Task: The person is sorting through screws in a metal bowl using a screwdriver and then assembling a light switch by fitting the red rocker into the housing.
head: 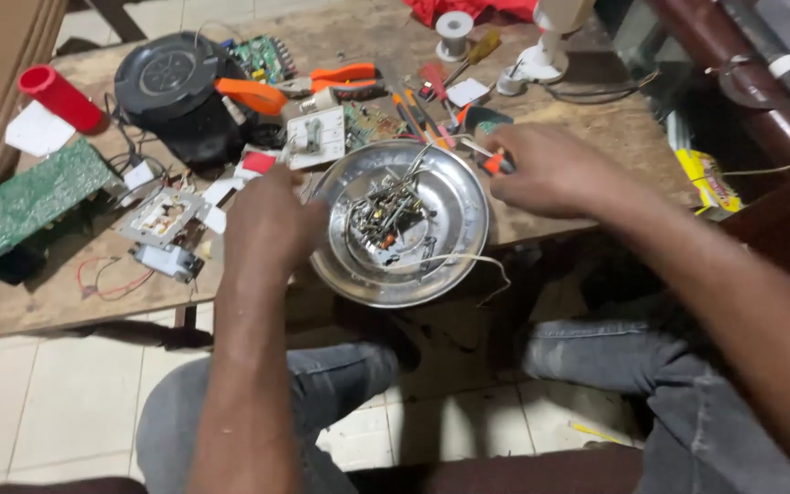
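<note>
A round steel dish sits at the near edge of a worn wooden table, holding several small screws and metal bits. My left hand grips the dish's left rim, fingers curled. At the dish's right rim my right hand closes around a tool with an orange and black handle; its thin metal tip reaches toward the dish. A white wire lies across the dish's front edge.
A black round speaker, green circuit boards, a white switch plate, orange pliers, several screwdrivers, a red cylinder, a solder spool and a white lamp base crowd the table. My knees in jeans are below.
</note>
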